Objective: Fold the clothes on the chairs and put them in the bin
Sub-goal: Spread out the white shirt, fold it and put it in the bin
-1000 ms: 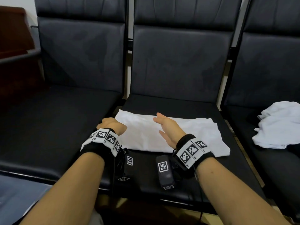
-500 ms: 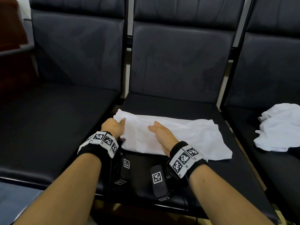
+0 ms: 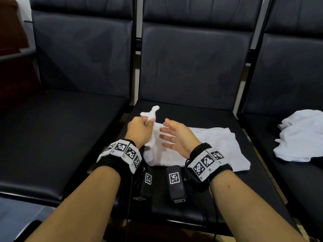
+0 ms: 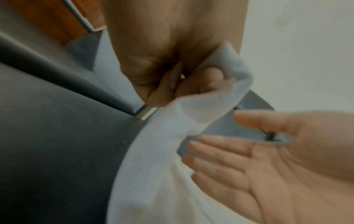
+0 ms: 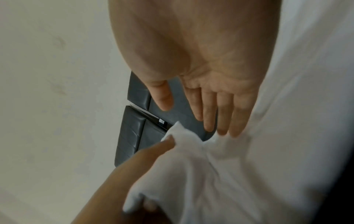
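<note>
Chairs (image 3: 188,119): three; white garments: one pinched by left hand (image 3: 138,131), one crumpled (image 3: 300,137).

Our forearms: bare, sleeveless.
Our 2 wristbands (image 3: 120,153): black, ringed by white tiles printed with black square codes.
Our wrist cameras (image 3: 175,184): black, code-tagged, cabled.

Beyond the left hand's (image 3: 138,131) pinch on the lifted white cloth (image 3: 206,145) the middle chair seat (image 3: 201,110) lies bare up to the backrest (image 3: 194,67) — that upright wall closes the far side. Left of the grip, the neighbouring seat (image 3: 57,137) is bare. Right of it stands the flat right hand (image 3: 176,137), and well past that a crumpled white garment (image 3: 302,135) fills the right-hand seat.
</note>
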`<control>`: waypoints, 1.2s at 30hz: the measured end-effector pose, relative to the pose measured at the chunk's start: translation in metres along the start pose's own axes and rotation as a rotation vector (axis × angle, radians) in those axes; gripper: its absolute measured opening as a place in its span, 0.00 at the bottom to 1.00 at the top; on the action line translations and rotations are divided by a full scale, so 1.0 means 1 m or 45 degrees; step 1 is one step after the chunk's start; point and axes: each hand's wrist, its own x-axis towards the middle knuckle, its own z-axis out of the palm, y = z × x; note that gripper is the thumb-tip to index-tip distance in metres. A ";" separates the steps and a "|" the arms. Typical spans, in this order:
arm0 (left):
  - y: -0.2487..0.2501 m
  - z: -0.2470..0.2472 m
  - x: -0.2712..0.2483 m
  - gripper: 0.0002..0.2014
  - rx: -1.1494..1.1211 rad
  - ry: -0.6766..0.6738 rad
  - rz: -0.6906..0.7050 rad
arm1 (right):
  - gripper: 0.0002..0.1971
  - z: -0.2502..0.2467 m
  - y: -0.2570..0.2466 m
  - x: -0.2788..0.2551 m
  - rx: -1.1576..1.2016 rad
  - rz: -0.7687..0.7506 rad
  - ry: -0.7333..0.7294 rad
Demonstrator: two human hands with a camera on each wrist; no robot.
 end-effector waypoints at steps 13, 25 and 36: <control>0.056 0.027 -0.027 0.10 -0.355 -0.766 -0.129 | 0.21 -0.020 -0.005 0.002 0.276 0.042 0.178; 0.032 0.008 -0.007 0.22 -0.242 -0.525 -0.092 | 0.23 -0.059 -0.010 0.019 0.188 -0.057 0.448; 0.025 0.041 -0.026 0.38 0.475 -0.568 0.105 | 0.21 -0.076 -0.014 0.017 0.170 -0.072 0.540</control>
